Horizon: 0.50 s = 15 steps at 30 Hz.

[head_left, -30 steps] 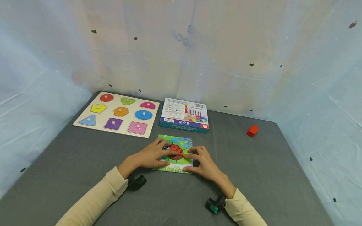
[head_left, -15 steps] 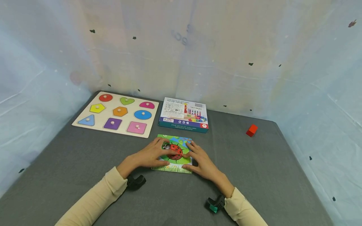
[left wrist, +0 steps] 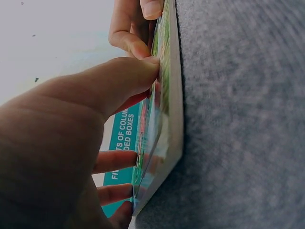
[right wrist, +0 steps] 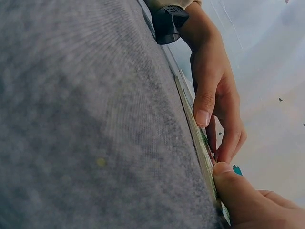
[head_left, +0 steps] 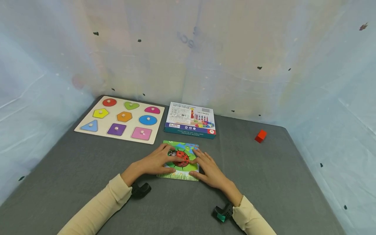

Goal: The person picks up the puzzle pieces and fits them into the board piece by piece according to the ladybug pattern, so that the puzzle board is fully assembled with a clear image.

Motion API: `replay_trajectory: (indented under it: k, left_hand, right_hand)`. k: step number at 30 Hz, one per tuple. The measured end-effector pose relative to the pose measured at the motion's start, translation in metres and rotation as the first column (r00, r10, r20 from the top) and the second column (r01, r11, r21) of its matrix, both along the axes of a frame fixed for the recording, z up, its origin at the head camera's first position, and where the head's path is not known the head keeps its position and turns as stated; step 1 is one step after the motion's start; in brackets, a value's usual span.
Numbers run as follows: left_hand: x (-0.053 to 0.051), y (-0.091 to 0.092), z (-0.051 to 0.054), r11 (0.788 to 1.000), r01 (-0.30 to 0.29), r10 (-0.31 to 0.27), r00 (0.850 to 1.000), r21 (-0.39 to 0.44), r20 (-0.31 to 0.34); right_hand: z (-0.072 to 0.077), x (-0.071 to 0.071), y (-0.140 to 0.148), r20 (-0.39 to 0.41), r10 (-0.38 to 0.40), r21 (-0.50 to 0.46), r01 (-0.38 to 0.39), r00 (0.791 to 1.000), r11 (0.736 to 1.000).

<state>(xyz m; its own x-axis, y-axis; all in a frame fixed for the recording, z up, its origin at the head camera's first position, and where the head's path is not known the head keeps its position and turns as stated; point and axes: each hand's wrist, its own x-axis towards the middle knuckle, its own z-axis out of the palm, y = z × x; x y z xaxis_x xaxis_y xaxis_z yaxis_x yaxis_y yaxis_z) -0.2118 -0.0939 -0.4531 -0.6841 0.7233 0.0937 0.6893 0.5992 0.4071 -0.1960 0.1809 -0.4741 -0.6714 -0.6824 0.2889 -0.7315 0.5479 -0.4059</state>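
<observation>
A thin square ladybug puzzle lies flat on the table, its red ladybug in the middle of a green and blue picture. From the left, my left hand rests its fingertips on the picture, the index finger reaching over the ladybug. At the right side my right hand touches it, its index fingertip close to the left one and its thumb near the lower right. Spread fingers and thumb of the left hand press on the board's face in the left wrist view. Parts of the picture are hidden under the fingers.
Behind the puzzle lies a flat box labelled as beaded boxes. A white shape board with several coloured knobbed pieces is at the back left. One red block sits to the right. Pale sheeting hangs behind the grey table.
The fingers of my right hand have straightened and shifted slightly up over the puzzle's upper right part. My left hand and the puzzle look nearly unchanged.
</observation>
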Motion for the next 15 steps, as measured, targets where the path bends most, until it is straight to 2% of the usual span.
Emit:
replay_trajectory:
  k: [5, 15]
  left_hand:
    - [0.0021, -0.0008, -0.0014, 1.0, -0.018, 0.018, 1.0, 0.003, 0.021]
    - [-0.0018, -0.0003, -0.0008, 1.0, 0.003, -0.003, 1.0, 0.022, -0.018]
  right_hand:
    - [-0.0009, 0.0013, -0.0009, -0.007, 0.012, -0.006, -0.012, 1.0, 1.0]
    - [0.0035, -0.0007, 0.0, 0.015, -0.002, 0.013, 0.002, 1.0, 1.0]
